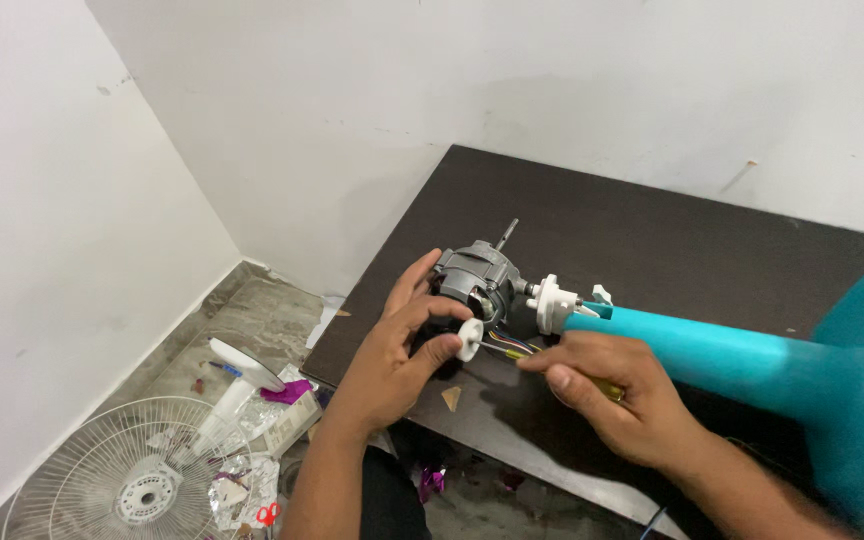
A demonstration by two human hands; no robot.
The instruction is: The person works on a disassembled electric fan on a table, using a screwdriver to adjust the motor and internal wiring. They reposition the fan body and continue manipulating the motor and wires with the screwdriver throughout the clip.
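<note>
Gripping the grey fan motor [477, 280] from its near side, my left hand [392, 360] curls around the housing with a small white knob [470, 339] pinched at the fingertips, while the motor sits on the dark table [652, 230] with its shaft pointing toward the wall. My right hand [617, 395] is closed on a yellow-handled screwdriver [607, 388], its tip near the coloured wires just beside the motor. Behind it lies the teal fan stand [712, 350]; a white fan grille [142, 470] rests on the floor.
</note>
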